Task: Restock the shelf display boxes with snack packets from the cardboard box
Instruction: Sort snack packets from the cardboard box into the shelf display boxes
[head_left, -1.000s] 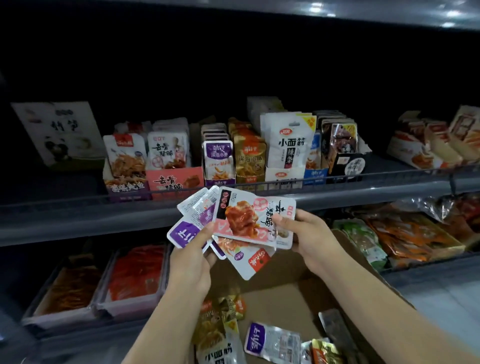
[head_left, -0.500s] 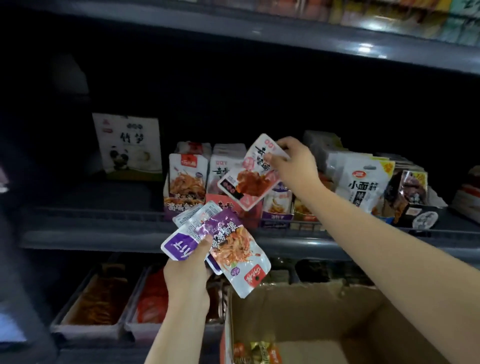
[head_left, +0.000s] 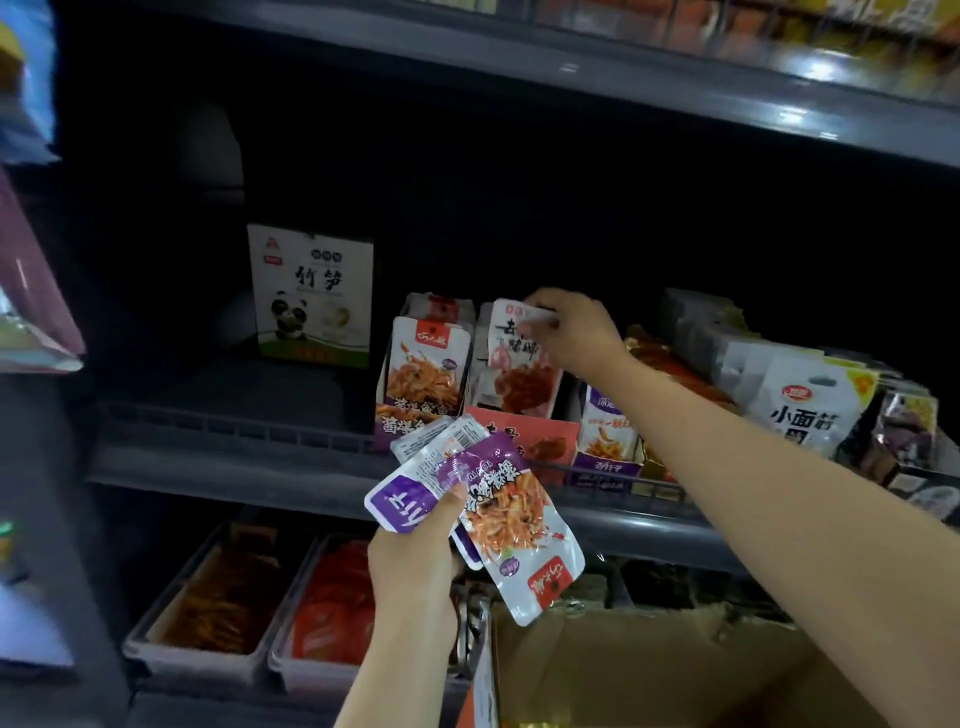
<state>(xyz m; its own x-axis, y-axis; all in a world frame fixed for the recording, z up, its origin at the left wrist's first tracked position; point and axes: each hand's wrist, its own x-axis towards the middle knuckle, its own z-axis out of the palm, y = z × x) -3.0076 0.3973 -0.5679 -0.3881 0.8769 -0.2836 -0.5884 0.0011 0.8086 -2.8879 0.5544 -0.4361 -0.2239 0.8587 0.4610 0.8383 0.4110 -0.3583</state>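
Observation:
My right hand (head_left: 571, 332) pinches the top edge of a pink-and-white snack packet (head_left: 522, 374) that stands upright in the pink display box (head_left: 524, 441) on the middle shelf. My left hand (head_left: 410, 556) grips a fan of several purple-and-white snack packets (head_left: 488, 514) below the shelf edge. The open cardboard box (head_left: 649, 670) sits at the bottom right, its inside mostly hidden by my right arm.
A purple display box (head_left: 415, 415) of packets stands left of the pink one; more boxes (head_left: 608, 441) and white bags (head_left: 810, 410) sit to the right. A white panda box (head_left: 311, 296) stands at the back left. Trays of red snacks (head_left: 332, 613) fill the lower shelf.
My right hand carried the pink-and-white packet from in front of me up to the shelf and set it upright in the pink box. The left hand's fan of packets stayed low.

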